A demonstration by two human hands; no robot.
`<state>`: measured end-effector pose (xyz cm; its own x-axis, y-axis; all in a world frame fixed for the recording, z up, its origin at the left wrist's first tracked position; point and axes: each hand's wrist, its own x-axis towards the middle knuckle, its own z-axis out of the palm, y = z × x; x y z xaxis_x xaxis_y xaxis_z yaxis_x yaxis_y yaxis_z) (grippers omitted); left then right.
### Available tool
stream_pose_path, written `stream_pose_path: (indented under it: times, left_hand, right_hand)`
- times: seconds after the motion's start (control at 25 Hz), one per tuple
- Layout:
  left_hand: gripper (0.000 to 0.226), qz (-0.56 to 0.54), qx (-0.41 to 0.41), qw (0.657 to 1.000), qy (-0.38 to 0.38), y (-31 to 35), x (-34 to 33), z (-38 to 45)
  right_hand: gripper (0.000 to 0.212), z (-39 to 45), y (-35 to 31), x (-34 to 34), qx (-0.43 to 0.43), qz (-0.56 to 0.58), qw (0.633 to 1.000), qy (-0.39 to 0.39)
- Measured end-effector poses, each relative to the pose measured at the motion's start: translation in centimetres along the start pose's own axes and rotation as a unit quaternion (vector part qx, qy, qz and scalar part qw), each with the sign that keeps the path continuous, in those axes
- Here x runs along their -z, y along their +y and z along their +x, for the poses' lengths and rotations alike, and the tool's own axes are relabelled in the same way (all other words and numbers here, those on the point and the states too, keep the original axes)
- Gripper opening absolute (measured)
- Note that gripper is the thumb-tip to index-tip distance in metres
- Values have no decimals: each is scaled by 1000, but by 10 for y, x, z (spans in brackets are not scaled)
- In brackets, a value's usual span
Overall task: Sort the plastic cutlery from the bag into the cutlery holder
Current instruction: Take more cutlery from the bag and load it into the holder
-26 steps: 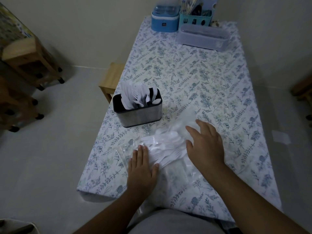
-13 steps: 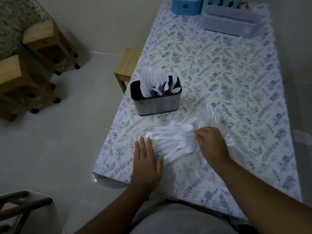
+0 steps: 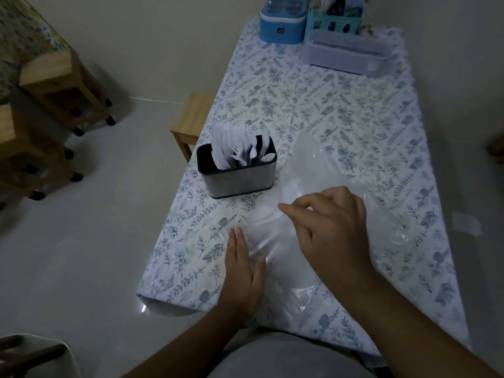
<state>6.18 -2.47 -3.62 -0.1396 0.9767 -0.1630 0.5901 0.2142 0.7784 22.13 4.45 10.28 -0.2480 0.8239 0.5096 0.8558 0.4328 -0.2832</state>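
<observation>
Hands work on a clear plastic bag [image 3: 308, 170] that lies crumpled on the near half of a table [image 3: 341, 110] covered with a leaf-patterned cloth. The left hand [image 3: 242, 271] lies flat on the near left part of the bag, fingers straight and close together, thumb out to the right, pressing the film down onto the cloth. The right hand [image 3: 332, 227] is raised just above the bag's middle, its fingers curled; thumb and forefinger point left and seem to pinch something, but blur hides whether film or cutlery sits between them. Loose cutlery inside the bag cannot be made out; only a pale smear shows under the film between the two hands.

Just left of the bag's far end, near the table's left edge, stands the cutlery holder [image 3: 240, 178], a dark-rimmed metal box. White plastic cutlery [image 3: 240, 148] stands upright in it, a thick bunch in the left compartment and a few spoons towards the right.

At the far end of the table sit a blue lidded container [image 3: 282, 25], a teal utensil caddy [image 3: 335, 23] and a pale lidded box [image 3: 346, 54]. A wooden stool [image 3: 191, 121] stands on the floor beside the table's left edge, and wooden furniture on castors [image 3: 54, 85] is further left.
</observation>
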Motion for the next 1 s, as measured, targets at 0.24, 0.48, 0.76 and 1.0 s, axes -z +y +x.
stream_pose_path:
  times: [0.24,0.48,0.76,1.0]
  left_hand:
    - [70,4,27,1000,11,7,-3,-8]
    - [49,-218,278,926,135,15,13,3]
    - [24,-396,339,849,90,20,24,7]
    - [26,-211,87,972,58,32,32,7]
  right_hand:
    - [26,-8,7,3,-21,-27,999,-16]
    - [29,-9,36,-16,-90,-41,994,-53]
    - [46,-29,16,-30,-120,34,938,-324]
    - [18,-55,10,-52,-151,80,907,-386]
